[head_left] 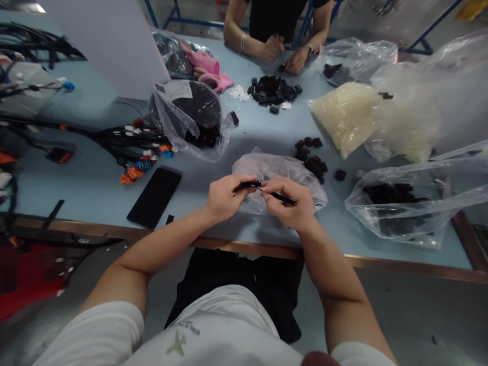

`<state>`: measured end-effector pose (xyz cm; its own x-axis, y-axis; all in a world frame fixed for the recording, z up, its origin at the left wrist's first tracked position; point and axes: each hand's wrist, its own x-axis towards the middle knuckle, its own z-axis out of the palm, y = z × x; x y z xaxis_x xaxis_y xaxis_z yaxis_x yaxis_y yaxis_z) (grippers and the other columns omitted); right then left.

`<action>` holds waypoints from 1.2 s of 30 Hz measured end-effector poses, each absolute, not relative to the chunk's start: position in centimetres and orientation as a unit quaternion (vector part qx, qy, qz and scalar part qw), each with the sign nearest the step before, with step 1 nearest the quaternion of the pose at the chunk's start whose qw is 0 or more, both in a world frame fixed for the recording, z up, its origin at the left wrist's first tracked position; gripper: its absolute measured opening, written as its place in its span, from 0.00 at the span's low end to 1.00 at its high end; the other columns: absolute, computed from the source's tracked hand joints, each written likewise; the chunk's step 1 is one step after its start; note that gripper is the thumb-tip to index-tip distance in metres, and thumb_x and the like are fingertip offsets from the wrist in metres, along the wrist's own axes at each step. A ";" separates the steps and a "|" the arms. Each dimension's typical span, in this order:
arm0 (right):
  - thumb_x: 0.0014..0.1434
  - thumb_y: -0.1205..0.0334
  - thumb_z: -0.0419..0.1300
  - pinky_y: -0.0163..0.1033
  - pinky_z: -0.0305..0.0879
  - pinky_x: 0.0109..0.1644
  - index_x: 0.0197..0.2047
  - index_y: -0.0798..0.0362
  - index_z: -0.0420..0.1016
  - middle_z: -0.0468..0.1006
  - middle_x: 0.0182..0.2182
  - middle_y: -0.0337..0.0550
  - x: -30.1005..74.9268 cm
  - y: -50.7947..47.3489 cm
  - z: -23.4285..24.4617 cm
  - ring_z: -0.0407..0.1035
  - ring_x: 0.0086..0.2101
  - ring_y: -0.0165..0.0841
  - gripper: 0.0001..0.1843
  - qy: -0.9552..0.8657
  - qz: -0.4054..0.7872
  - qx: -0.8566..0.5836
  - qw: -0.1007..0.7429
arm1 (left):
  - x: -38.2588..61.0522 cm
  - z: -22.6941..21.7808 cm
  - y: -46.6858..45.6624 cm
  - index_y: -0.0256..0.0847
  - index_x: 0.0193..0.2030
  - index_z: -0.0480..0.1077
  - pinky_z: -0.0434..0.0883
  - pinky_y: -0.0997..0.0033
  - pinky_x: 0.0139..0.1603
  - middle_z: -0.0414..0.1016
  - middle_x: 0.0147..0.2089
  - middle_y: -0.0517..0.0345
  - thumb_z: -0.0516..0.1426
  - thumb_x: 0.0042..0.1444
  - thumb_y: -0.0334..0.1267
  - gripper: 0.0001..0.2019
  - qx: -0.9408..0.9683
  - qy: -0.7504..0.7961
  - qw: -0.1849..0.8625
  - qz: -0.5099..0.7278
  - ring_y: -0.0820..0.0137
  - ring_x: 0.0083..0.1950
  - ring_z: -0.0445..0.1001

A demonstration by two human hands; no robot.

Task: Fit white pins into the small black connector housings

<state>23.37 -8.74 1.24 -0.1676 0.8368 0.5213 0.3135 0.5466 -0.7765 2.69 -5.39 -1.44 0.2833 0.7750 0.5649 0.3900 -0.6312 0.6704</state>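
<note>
Between the fingers of my left hand (225,197) is a small black connector (249,184). My right hand (292,202) grips a thin black pen-like tool (282,198), its tip at the connector's right end. Both hands are above a clear plastic bag (278,162) lying near the table's front edge; small white pieces show in it just behind my fingertips. A group of loose black connectors (314,163) lies behind and to the right of my right hand. One more black connector (340,175) sits apart from them.
A black phone (154,197) lies left of my left hand. Wire harnesses (114,137) spread across the left side. Bags of black parts stand at left (198,112) and right (400,203). Across the table a person's hands (297,60) work behind a pile of black connectors (272,90).
</note>
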 end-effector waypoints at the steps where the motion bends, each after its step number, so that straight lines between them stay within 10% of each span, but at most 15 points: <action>1: 0.64 0.68 0.64 0.44 0.79 0.45 0.40 0.46 0.81 0.87 0.37 0.41 23.3 -8.8 1.2 0.84 0.40 0.36 0.06 -0.720 0.256 -0.405 0.501 | 2.7 -1.5 -5.4 0.43 0.52 0.83 0.82 0.74 0.49 0.90 0.46 0.58 0.66 0.67 0.34 0.09 0.775 0.373 0.201 0.468 0.69 0.45 0.88; 23: 0.73 0.59 0.61 0.50 0.73 0.52 0.53 0.43 0.83 0.82 0.44 0.47 25.5 -6.9 0.7 0.75 0.45 0.41 0.10 -0.786 0.037 -0.471 0.399 | 2.4 -2.2 -5.5 0.42 0.63 0.70 0.85 0.69 0.56 0.86 0.58 0.49 0.57 0.73 0.35 0.14 0.750 0.321 0.314 0.486 0.67 0.53 0.88; 36: 0.69 0.54 0.61 0.61 0.69 0.56 0.49 0.52 0.81 0.80 0.47 0.61 33.7 -4.0 0.5 0.73 0.52 0.57 0.13 -0.599 -0.010 -0.764 0.238 | -2.9 -2.3 2.9 0.46 0.51 0.78 0.78 0.60 0.55 0.85 0.48 0.51 0.54 0.64 0.28 0.16 0.702 0.612 0.028 0.364 0.59 0.50 0.82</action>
